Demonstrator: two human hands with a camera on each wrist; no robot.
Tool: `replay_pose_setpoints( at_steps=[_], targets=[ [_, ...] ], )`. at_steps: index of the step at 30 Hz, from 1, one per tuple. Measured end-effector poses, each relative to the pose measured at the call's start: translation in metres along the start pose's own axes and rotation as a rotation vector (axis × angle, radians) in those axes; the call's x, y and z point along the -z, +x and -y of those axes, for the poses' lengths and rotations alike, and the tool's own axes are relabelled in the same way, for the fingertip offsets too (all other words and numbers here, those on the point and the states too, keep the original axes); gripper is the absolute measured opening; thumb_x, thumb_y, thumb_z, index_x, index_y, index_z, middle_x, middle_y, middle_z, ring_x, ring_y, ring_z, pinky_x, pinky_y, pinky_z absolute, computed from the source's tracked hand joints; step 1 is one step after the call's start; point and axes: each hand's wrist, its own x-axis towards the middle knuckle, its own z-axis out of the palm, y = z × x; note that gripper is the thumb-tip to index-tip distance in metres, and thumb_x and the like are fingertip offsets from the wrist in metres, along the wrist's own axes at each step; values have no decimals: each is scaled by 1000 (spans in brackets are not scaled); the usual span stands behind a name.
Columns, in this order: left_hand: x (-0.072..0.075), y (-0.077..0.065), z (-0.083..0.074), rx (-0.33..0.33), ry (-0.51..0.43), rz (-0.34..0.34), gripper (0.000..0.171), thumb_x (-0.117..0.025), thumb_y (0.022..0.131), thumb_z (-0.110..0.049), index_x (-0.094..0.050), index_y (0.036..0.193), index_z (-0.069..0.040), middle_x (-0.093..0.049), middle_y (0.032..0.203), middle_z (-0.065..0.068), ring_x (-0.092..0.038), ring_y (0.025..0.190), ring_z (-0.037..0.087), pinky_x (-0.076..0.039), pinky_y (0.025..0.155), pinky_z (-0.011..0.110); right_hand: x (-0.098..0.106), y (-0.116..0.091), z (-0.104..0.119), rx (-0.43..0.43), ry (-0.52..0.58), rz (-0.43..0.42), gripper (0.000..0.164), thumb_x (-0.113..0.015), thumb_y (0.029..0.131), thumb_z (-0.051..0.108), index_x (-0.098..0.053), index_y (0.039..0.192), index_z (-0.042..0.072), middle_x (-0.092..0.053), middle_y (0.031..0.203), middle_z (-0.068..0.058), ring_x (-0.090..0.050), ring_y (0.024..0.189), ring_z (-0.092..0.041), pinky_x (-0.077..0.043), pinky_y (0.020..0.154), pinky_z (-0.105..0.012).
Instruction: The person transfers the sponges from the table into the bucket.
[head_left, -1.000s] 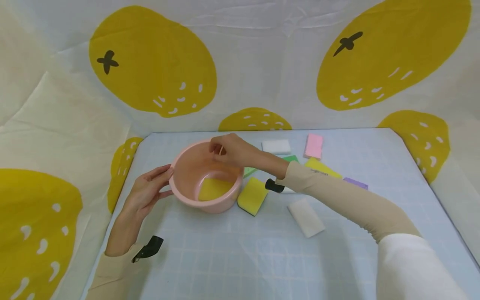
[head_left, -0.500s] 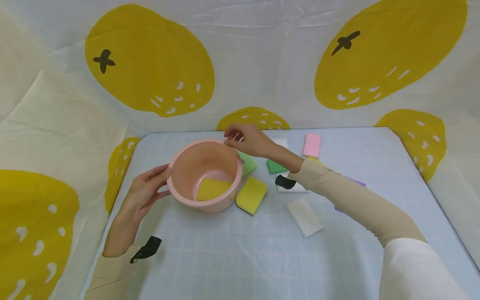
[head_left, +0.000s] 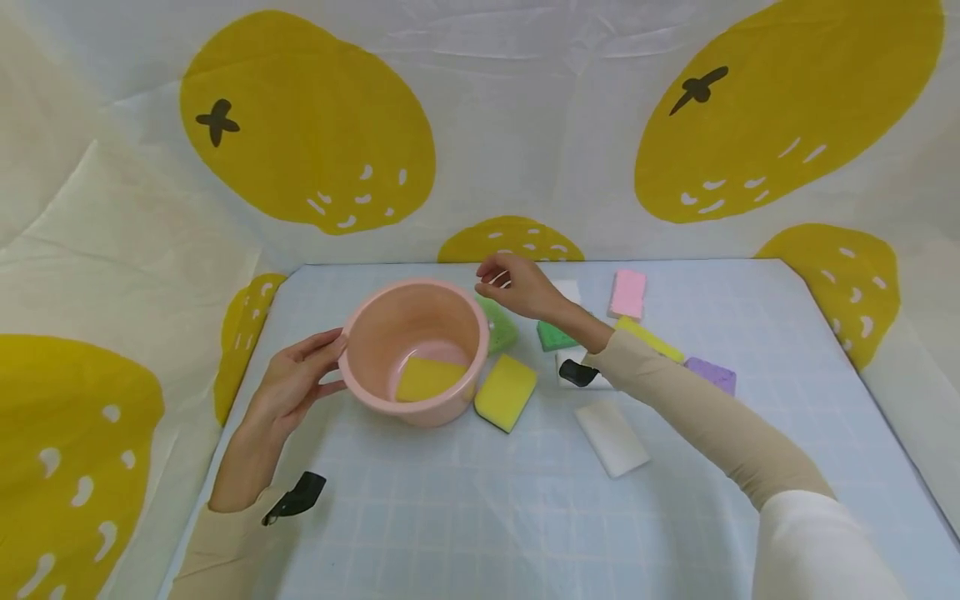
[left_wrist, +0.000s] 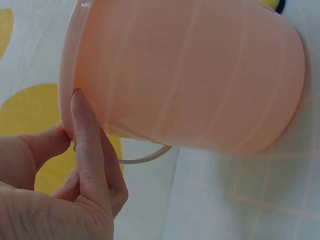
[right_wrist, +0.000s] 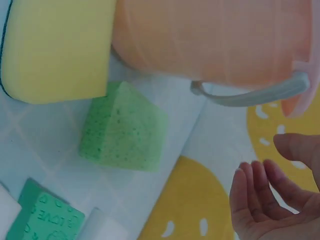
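On the pale checked surface [head_left: 450,525], toward its left side, a pink bucket [head_left: 408,308] stands mouth up, with a yellow sponge [head_left: 430,380] lying flat on its floor. The left hand [head_left: 294,379] pinches the bucket's rim, thumb on one side and fingers against the outer wall. The right hand [head_left: 517,287] hangs in the air just beyond the opposite rim, fingers loosely bent, thumb well apart from them, holding nothing. Below it, just beside the bucket, sits a light green sponge [head_left: 500,325]; whether the two touch cannot be told. Nearer the person, a second yellow sponge [head_left: 506,393] lies close to the bucket wall, with a dark green sponge [head_left: 557,336] and a white sponge [head_left: 613,437] farther right. Caution: the bucket is gripped at one rim point only, so a knock from the right hand or wrist could pivot or tip it. The pale handle [right_wrist: 255,95] hangs outside the bucket near the right hand; a low pass could snag a finger and drag the bucket. Reaching carelessly for the light green sponge could shove it behind the bucket or push the neighbouring sponge aside. Releasing the left hand early would leave the bucket free to slide.
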Motion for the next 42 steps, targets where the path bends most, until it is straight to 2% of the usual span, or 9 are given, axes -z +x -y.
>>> replay_pose_setpoints(
  at_steps=[13,21,28,37,42],
  targets=[
    [0,0,0,3,4,-5,73,-78,90,-41,-50,149,-7,-67,116,-8,-66,100,8,-61,83,29,-20,1,-37,-65,-9,-16,34,-68,100,12,-60,126,-8,-61,128,-29,-64,113,-37,-56,97,-43],
    [1,0,1,-4,3,-7,73,-78,91,-41,-50,149,-7,-67,114,-8,-66,100,8,-61,83,29,-34,0,-54,-110,-32,-4,42,-69,99,11,-55,132,-12,-59,131,-28,-60,117,-41,-53,100,-46],
    [0,1,3,-12,5,-4,71,-77,92,-40,-50,148,-6,-68,114,-7,-66,100,8,-61,83,29,-43,-3,-70,-150,-69,21,43,-69,98,8,-54,131,-14,-59,130,-31,-61,119,-43,-53,102,-46],
    [-1,1,4,-20,16,0,72,-76,93,-39,-48,150,-5,-68,114,-8,-66,100,8,-60,83,28,-46,-9,-77,-230,-58,52,44,-66,100,11,-50,133,-13,-59,130,-31,-58,122,-42,-52,102,-49],
    [0,1,4,-24,-3,-2,70,-77,93,-38,-49,148,-4,-68,112,-8,-67,98,8,-61,82,28,-44,-9,-74,-217,-63,64,40,-66,100,11,-51,129,-12,-59,127,-32,-59,120,-43,-52,101,-50]
  ],
)
